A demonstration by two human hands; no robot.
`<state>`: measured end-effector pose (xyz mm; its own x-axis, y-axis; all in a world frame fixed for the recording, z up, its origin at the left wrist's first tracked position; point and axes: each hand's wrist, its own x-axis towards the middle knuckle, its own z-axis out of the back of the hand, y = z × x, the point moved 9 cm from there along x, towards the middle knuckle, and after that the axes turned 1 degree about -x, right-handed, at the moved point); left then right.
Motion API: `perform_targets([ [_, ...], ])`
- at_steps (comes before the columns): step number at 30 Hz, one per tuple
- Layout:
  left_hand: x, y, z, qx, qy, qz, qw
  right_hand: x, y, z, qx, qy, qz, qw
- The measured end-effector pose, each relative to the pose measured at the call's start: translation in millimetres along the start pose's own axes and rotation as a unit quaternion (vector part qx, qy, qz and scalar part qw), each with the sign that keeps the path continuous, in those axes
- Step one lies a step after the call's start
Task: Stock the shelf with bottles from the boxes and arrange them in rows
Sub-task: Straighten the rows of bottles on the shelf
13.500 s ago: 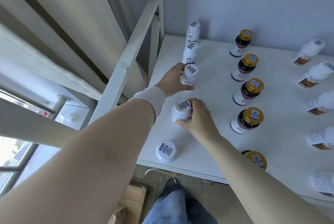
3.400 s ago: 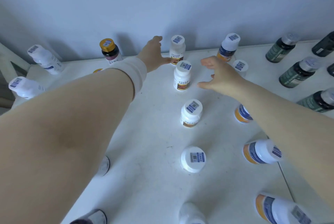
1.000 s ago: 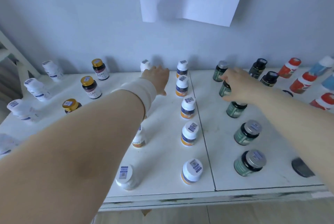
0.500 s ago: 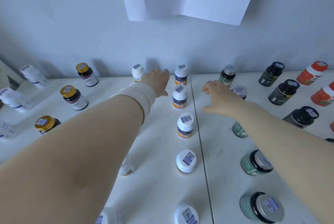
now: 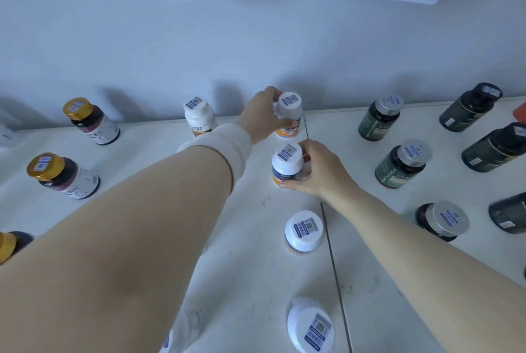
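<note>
The left hand [image 5: 264,118] is holding the rear bottle [image 5: 289,109] in its grip and the right hand [image 5: 320,172] the second bottle [image 5: 285,163], apparently straightening their row on the shelf [image 5: 256,253].

free lane: bare shelf [image 5: 338,136] | flanked: white-capped bottles [image 5: 304,231], green bottles [image 5: 400,167]

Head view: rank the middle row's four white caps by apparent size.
1. nearest cap
2. second cap
3. third cap (right hand grips third bottle)
4. far cap (left hand grips far bottle)
Nearness may explain this; true sizes look alike.
</note>
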<state>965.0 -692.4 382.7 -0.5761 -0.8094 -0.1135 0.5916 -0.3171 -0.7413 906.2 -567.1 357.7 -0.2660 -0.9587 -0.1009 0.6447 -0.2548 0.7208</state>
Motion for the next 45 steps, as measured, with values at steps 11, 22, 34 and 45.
perform_targets([
  [11,9.8,5.3,5.4,-0.055,-0.021,0.004,0.998,10.2,-2.2,-0.4,0.021,0.004,-0.009,1.0],
  [22,-30.5,-11.4,33.9,0.11,0.002,0.019,0.994,-8.0,9.9,45.3,-0.084,0.049,-0.006,0.995],
  [34,-177.8,-43.5,48.7,0.472,0.039,0.002,0.881,-130.7,15.2,88.1,-0.403,0.129,0.022,0.906],
  [45,-214.1,-40.6,10.2,0.384,0.072,-0.007,0.921,-184.9,25.3,66.4,-0.384,0.111,0.031,0.916],
])
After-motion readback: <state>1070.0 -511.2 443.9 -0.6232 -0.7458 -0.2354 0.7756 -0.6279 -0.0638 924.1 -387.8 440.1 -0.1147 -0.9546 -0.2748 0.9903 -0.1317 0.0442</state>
